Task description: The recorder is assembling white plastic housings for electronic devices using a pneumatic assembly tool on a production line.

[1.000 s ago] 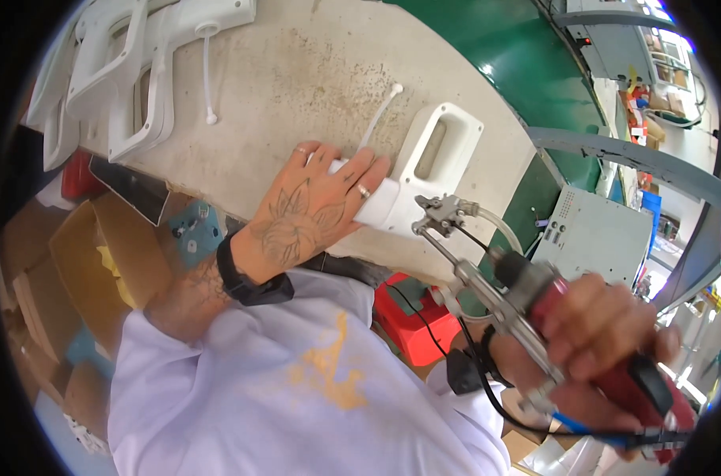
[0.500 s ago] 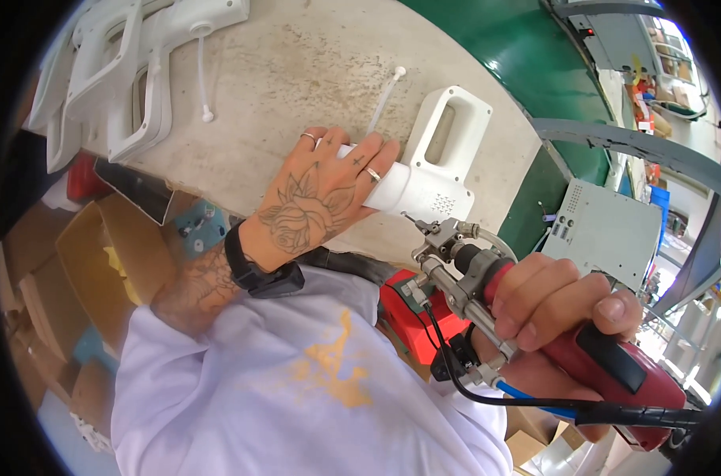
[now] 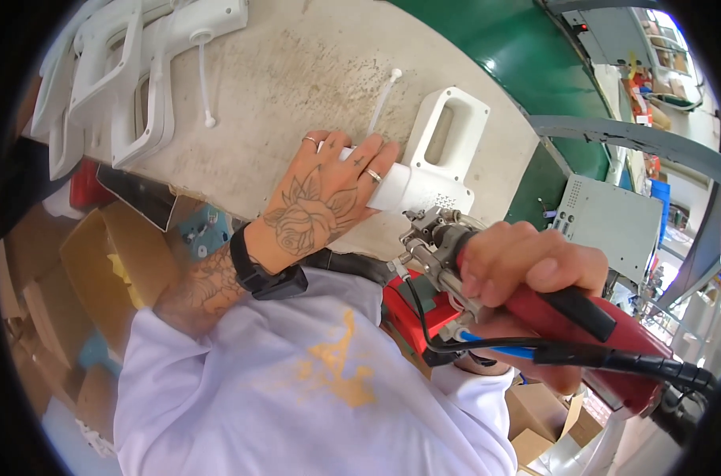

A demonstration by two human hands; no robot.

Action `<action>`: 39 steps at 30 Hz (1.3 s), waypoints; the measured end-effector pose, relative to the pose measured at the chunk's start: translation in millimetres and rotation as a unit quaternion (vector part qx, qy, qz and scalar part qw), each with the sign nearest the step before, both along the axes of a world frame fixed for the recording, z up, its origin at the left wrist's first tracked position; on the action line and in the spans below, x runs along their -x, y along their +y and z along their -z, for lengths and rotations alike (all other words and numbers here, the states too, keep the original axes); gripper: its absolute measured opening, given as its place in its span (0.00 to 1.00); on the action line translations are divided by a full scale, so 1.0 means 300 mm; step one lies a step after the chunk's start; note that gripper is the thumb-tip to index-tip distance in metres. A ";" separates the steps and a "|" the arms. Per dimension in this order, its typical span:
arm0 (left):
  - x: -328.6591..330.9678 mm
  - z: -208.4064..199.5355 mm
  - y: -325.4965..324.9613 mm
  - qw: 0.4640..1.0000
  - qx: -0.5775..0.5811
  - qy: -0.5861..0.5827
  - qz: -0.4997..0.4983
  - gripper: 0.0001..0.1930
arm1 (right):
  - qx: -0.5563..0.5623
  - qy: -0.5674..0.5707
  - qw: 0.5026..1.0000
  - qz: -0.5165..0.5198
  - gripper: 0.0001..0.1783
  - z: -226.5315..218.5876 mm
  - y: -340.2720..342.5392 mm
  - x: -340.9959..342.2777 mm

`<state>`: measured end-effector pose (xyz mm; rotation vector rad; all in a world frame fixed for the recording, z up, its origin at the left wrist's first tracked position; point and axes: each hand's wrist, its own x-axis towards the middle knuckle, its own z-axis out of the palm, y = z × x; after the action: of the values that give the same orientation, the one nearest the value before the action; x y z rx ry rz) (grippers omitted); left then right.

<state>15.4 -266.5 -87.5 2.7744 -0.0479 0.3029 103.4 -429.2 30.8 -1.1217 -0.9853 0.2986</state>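
Observation:
My left hand (image 3: 325, 194) lies over the barrel end of a white gun-shaped plastic housing (image 3: 424, 193), its fingers curled round it and pressing it to the worktop. The housing's looped handle (image 3: 477, 127) points away from me, and a thin white strap (image 3: 386, 95) sticks out beyond my fingers. My right hand (image 3: 535, 262) is wrapped round a red-handled power screwdriver (image 3: 598, 341) with a metal nose. That nose (image 3: 432, 230) is at the near side of the housing; whether it touches cannot be seen. Black and blue hoses run back from the tool.
More white housings (image 3: 142, 87) are piled at the far left of the worktop (image 3: 281, 63), a strap hanging from one. A grey metal box (image 3: 602, 226) and a curved grey bar (image 3: 638, 143) stand right. Cardboard boxes (image 3: 115, 262) sit below left; a red case (image 3: 412, 317) is near my body.
The screwdriver in my right hand has moved left and slightly away from me, bringing its nose up against or over the housing's near side. My left hand has stayed on the housing.

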 end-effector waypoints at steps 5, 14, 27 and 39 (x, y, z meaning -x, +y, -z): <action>-0.016 0.044 -0.068 0.991 0.121 -0.023 0.059 0.43 | -0.050 -0.030 0.997 0.052 0.37 -0.189 -0.071 0.039; 0.049 0.083 0.051 0.959 0.272 -0.008 0.079 0.37 | -0.098 -0.040 0.993 0.048 0.42 -0.129 0.077 0.046; 0.052 0.109 0.054 0.955 0.285 -0.025 0.083 0.35 | -0.032 -0.033 0.999 -0.025 0.51 -0.064 0.144 -0.011; 0.055 0.096 0.055 0.956 0.280 -0.027 0.087 0.37 | -0.031 -0.012 0.999 0.040 0.43 0.015 0.163 0.016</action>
<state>-1.3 -249.9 -116.4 2.1811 -0.1882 0.2928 98.7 -380.2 26.3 -1.1071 -0.9621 0.1895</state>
